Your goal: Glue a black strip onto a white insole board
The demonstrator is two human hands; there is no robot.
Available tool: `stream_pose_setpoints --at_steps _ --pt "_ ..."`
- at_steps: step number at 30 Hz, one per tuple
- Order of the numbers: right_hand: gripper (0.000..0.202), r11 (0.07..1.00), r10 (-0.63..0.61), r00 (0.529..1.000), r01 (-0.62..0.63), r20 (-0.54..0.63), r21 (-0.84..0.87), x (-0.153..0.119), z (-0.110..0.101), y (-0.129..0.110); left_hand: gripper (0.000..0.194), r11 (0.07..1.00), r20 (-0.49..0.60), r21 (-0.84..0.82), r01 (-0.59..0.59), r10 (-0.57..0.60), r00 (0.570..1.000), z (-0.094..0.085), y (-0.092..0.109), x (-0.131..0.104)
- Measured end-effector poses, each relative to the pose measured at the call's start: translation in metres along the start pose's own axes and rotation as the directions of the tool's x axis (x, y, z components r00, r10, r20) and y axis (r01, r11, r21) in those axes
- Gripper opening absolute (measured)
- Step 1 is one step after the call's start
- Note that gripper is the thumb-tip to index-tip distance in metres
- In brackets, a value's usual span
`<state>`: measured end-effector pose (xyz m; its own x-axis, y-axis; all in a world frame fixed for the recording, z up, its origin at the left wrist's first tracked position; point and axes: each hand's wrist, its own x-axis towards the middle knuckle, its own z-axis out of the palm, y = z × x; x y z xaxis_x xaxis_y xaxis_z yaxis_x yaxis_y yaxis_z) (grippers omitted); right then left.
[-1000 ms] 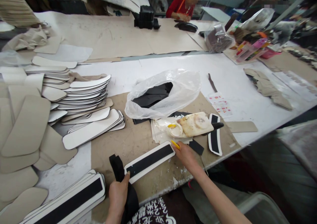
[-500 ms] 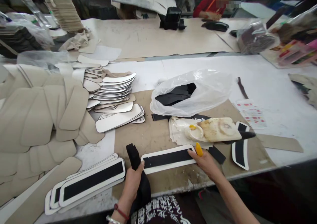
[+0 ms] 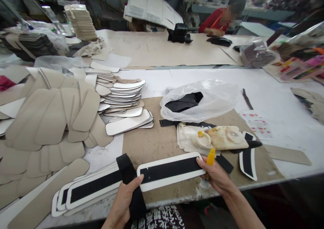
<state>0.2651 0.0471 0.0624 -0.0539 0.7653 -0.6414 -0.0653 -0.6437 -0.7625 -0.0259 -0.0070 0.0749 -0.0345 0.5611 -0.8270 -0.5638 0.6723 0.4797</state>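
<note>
The white panel [image 3: 170, 170] with its black strip lies on the worktop [image 3: 157, 141]. The right hand [image 3: 215, 175] pinches its end and grips a yellow tool [image 3: 210, 156]; the left hand [image 3: 126, 202] clutches black strips [image 3: 131, 181]. Best to keep the panel flat and the strip centred.

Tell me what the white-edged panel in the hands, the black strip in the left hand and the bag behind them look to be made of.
Panel: seemingly stiff board or foam, matte white rim with a black fabric-like strip down the middle; it stays flat when gripped at its ends.
Black strip: soft matte textile, probably; it bends limply over the left hand.
Bag: thin translucent plastic, glossy and crinkled, dark pieces showing through.
</note>
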Motion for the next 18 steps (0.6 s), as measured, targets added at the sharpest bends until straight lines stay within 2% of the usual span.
stream_pose_setpoints --at_steps 6,9,13,18 --pt "0.030 0.999 -0.038 0.997 0.039 0.073 -0.010 0.010 0.042 -0.001 0.049 0.998 -0.098 -0.029 -0.060 0.057 0.994 -0.027 0.015 -0.015" --pt "0.029 0.990 -0.048 0.996 0.057 0.070 -0.129 0.013 0.060 -0.001 0.053 0.994 -0.110 -0.041 -0.104 0.099 0.989 -0.042 0.019 -0.020" --pt "0.031 0.933 -0.085 0.996 0.088 0.024 -0.348 0.011 0.084 -0.005 0.058 0.982 -0.158 -0.037 -0.184 0.176 0.972 -0.062 0.018 -0.022" --pt "0.032 0.882 -0.145 0.989 0.134 0.009 -0.451 0.003 0.112 -0.010 0.061 0.970 -0.205 -0.079 -0.229 0.209 0.956 -0.081 0.017 -0.023"
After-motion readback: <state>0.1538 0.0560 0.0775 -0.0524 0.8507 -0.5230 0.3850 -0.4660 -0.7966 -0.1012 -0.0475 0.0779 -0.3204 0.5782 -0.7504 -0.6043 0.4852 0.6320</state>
